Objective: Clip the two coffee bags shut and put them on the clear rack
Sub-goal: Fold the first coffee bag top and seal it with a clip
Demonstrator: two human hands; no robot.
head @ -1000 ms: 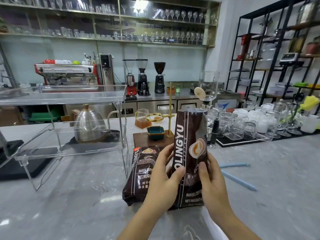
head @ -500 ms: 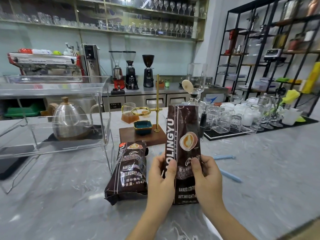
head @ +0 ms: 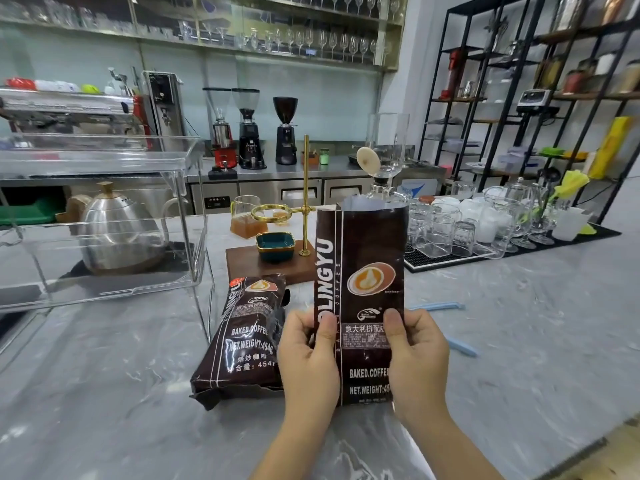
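An upright dark brown coffee bag (head: 363,271) stands on the grey marble counter, its top edge open. My left hand (head: 308,362) grips its left edge and my right hand (head: 415,355) grips its right edge, thumbs on the front. A second brown coffee bag (head: 242,337) lies flat on the counter just left of my left hand. Two light blue clips lie to the right: one (head: 438,306) behind my right hand, another (head: 462,348) nearer. The clear rack (head: 104,216) stands at the left with two levels, both bare.
A steel kettle (head: 117,230) sits behind the clear rack. A wooden board with a brass dripper stand (head: 304,199) and teal dish (head: 275,245) is behind the bags. A black mat with several glasses (head: 485,226) runs along the right.
The view has swung right and tilted, so the rack sits further left. Both hands have slid lower on the upright bag, which stays standing. The lying bag has not moved.
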